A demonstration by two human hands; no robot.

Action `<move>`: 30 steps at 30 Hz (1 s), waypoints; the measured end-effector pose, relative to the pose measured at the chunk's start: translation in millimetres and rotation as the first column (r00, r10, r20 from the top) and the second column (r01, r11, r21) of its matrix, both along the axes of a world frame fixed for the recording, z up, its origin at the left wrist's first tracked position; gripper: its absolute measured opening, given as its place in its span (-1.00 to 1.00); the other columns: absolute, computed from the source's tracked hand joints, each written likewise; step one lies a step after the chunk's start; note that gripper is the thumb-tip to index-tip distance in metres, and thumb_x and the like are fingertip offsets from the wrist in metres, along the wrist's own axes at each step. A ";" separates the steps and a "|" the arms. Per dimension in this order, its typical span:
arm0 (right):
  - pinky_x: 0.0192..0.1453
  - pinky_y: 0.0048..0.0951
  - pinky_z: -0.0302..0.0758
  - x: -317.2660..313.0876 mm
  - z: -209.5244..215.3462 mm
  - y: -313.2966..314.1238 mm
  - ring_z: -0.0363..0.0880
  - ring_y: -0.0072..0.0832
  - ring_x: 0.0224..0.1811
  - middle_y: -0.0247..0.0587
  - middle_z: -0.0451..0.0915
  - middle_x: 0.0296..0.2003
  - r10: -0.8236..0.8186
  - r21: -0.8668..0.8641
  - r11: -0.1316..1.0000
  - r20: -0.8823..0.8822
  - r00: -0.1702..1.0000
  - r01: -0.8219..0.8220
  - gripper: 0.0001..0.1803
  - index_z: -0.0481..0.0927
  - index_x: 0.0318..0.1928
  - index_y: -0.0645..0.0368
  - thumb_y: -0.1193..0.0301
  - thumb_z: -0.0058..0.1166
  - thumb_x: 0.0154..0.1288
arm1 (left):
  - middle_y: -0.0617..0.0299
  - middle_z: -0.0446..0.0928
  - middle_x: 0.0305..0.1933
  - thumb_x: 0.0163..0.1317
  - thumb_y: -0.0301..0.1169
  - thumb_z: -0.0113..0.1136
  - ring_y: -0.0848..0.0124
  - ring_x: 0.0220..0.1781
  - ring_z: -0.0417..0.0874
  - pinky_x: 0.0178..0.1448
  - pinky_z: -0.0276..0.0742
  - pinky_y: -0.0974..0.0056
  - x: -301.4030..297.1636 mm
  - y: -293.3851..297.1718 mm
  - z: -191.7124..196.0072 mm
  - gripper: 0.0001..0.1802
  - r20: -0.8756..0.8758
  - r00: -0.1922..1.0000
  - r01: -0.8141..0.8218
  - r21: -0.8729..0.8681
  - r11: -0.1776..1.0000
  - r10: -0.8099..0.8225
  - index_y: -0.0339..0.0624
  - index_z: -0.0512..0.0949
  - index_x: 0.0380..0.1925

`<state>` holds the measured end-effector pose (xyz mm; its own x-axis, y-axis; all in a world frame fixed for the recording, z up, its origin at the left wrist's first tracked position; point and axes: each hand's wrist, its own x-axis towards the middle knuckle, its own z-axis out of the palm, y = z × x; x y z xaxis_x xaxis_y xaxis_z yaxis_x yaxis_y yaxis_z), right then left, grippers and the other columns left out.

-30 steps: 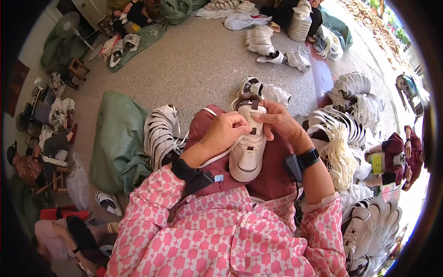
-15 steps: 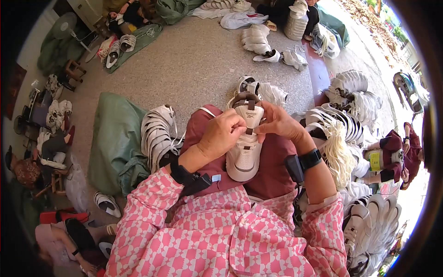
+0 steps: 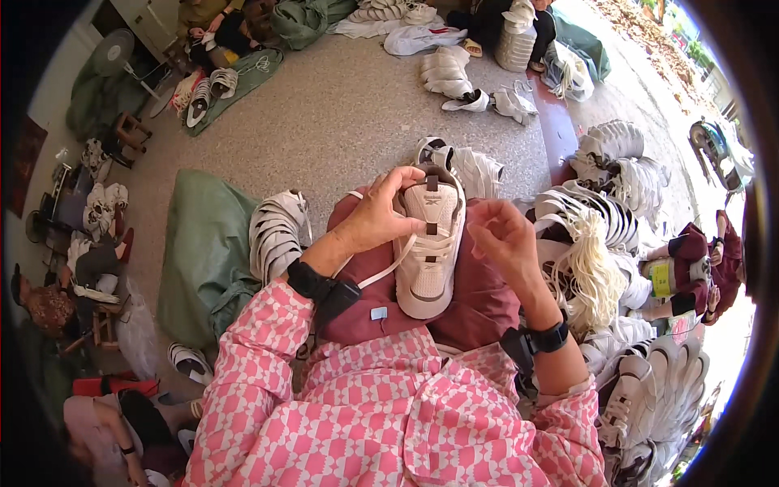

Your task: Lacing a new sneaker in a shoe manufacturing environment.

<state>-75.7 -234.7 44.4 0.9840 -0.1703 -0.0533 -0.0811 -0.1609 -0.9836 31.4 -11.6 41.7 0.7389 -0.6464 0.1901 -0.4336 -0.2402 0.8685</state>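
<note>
A cream-white sneaker upper [image 3: 425, 290] with a dark collar lining and dark tabs lies over my lap, toe toward me. My left hand [image 3: 375, 217] is closed on its left side, fingers at the collar and thumb against the tongue by the middle tab. A pale shoelace [image 3: 385, 274] loops out from the lacing on the left, over my dark red trousers. Just right of the upper, clear of it, my right hand [image 3: 509, 245] is raised with thumb and fingers curled together; whatever is in that pinch does not show.
Stacked uppers [image 3: 277, 231] stand left of my knees beside a green cloth [image 3: 207, 252]. On the right are more stacks [image 3: 608, 146] and a bundle of pale laces [image 3: 596, 264]. Other people sit at the sides and back. A fan [image 3: 114, 50] stands far left.
My left hand has shifted from the lacing to the upper's left side. My right hand has drawn away from the tongue to the right. A lace loop now shows at the left.
</note>
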 end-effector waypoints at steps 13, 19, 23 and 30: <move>-0.48 -0.62 0.47 9.0 -12.1 31.3 0.52 -0.68 -0.54 -0.36 0.56 -0.52 0.054 0.113 0.992 0.038 0.998 -0.058 -0.85 0.52 -0.22 0.27 0.44 0.15 0.37 | 0.04 0.44 0.14 -0.06 -0.35 0.44 0.27 0.22 0.46 0.28 0.39 0.24 1.0 3.6 -10.4 -0.22 0.061 0.997 -0.065 0.163 0.984 0.056 -0.25 0.36 0.22; -0.23 -0.48 0.58 -9.2 0.6 -106.4 0.64 -0.52 -0.31 0.00 0.55 0.13 -0.372 0.878 0.478 0.162 0.914 0.038 -0.74 0.44 0.04 0.29 0.36 -0.16 0.54 | 0.14 0.44 0.11 0.19 -0.36 0.25 0.39 0.14 0.48 0.23 0.42 0.30 20.1 12.0 -7.6 -0.39 -0.310 0.944 0.118 -0.004 0.993 -0.114 -0.26 0.35 0.24; -0.52 -0.61 0.27 -49.3 3.4 -243.9 0.18 -0.64 -0.65 -0.38 0.25 -0.57 -0.547 0.999 0.026 0.039 0.836 -0.030 -0.81 0.32 -0.35 0.21 0.51 -0.22 0.50 | 0.18 0.43 0.08 0.25 -0.38 0.18 0.40 0.08 0.52 0.18 0.46 0.30 15.5 12.6 -4.8 -0.46 -0.276 0.953 0.126 -0.027 0.992 -0.128 -0.23 0.36 0.23; -0.48 -0.51 0.22 -66.4 -24.5 -271.8 0.09 -0.54 -0.60 -0.36 0.17 -0.58 -0.649 0.975 0.112 -0.073 0.757 0.191 -0.77 0.25 -0.40 0.20 0.53 -0.20 0.51 | 0.10 0.45 0.04 0.20 -0.34 0.28 0.24 0.12 0.52 0.05 0.56 0.21 -18.8 14.0 4.5 -0.52 0.332 0.930 -0.200 0.088 0.976 0.160 -0.14 0.41 0.11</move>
